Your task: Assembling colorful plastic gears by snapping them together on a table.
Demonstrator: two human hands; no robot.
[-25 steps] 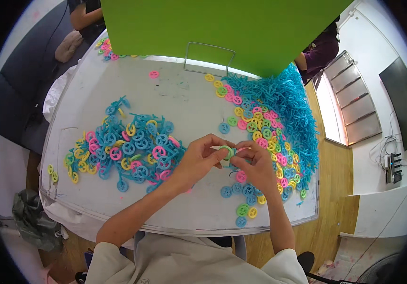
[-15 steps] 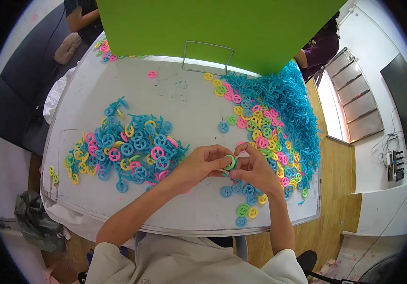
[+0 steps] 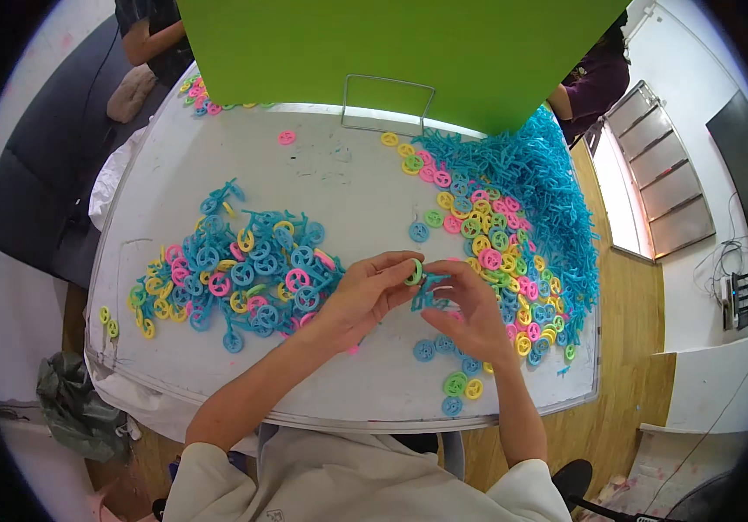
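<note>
Near the middle of the table, my left hand (image 3: 363, 300) pinches a small green plastic spoked wheel (image 3: 415, 272) between thumb and fingertips. Close beside it, my right hand (image 3: 469, 311) curls around a blue branching plastic piece (image 3: 430, 289), which touches or nearly touches the wheel. Fingers partly cover the blue piece, so whether the two are joined I cannot tell. Left of my hands lies a pile of blue pieces fitted with coloured wheels (image 3: 261, 261). To their right are loose pink, yellow, green and blue wheels (image 3: 489, 258).
A heap of blue branching pieces (image 3: 548, 191) covers the far right of the white table (image 3: 348, 383). A tall green panel (image 3: 374, 52) with a wire handle (image 3: 387, 103) stands across the back. Two other people sit beyond it, one at each side.
The green wheel has turned edge-on and shifted slightly up and left in my left fingers. My right thumb and fingers have spread apart, exposing more of the blue piece. The view has shifted slightly.
</note>
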